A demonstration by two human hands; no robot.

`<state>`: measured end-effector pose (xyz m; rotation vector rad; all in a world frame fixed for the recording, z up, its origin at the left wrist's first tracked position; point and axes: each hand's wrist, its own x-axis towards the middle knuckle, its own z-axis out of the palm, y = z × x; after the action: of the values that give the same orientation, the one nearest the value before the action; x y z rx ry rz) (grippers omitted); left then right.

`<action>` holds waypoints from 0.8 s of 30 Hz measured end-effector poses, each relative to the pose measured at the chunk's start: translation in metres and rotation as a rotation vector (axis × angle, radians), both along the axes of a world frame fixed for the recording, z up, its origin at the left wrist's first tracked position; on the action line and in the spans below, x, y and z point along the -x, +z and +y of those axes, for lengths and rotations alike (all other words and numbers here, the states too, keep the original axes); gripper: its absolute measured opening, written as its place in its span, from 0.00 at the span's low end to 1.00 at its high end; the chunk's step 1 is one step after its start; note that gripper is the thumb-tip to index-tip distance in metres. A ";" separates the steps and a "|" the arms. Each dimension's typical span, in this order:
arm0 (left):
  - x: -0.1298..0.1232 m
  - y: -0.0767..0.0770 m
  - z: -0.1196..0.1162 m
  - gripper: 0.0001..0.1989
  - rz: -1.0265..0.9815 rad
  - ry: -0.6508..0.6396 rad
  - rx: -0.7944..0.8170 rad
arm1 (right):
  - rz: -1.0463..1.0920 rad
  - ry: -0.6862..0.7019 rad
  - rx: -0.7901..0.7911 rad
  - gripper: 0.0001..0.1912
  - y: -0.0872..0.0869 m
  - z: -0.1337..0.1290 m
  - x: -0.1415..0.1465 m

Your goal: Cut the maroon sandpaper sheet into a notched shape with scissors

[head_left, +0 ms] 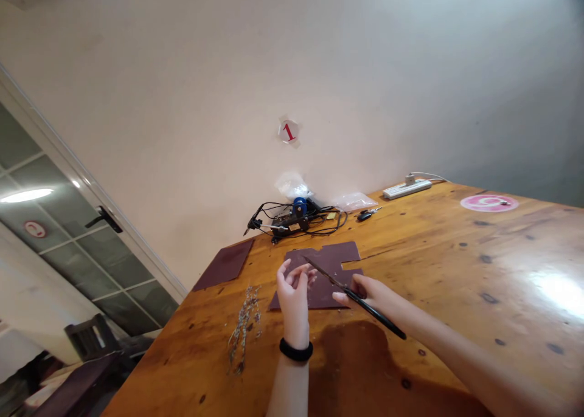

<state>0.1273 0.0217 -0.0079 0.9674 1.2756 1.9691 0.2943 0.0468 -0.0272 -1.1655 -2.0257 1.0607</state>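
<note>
As the wooden tabletop (456, 295) caught the light, the right hand (365, 295) was clamped around a pair of black-handled scissors (374, 309), whose blades reached far and left across a notched maroon sheet (326, 289). The left hand (294, 295) held nothing, its fingers (296, 272) loosely curled over the sheet's left part, with a black wristband (295, 349) below it. Dried sprigs (244, 329) lay left of the sheet, and a second maroon sheet (223, 264) lay farther left.

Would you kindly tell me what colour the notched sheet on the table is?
The notched sheet is dark maroon, shown best in the head view.
</note>
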 end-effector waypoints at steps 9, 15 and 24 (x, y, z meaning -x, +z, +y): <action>0.003 0.005 -0.004 0.22 0.028 -0.008 -0.008 | -0.033 -0.011 -0.003 0.27 0.008 -0.004 -0.001; 0.007 0.004 -0.003 0.24 -0.039 -0.025 0.017 | -0.059 0.008 -0.019 0.26 0.011 -0.005 -0.004; 0.009 0.009 -0.003 0.23 -0.162 -0.065 0.109 | -0.117 0.000 -0.037 0.25 0.011 -0.005 -0.006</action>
<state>0.1184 0.0186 0.0006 0.7705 1.2318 1.8667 0.2998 0.0419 -0.0158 -1.2345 -2.1256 0.9707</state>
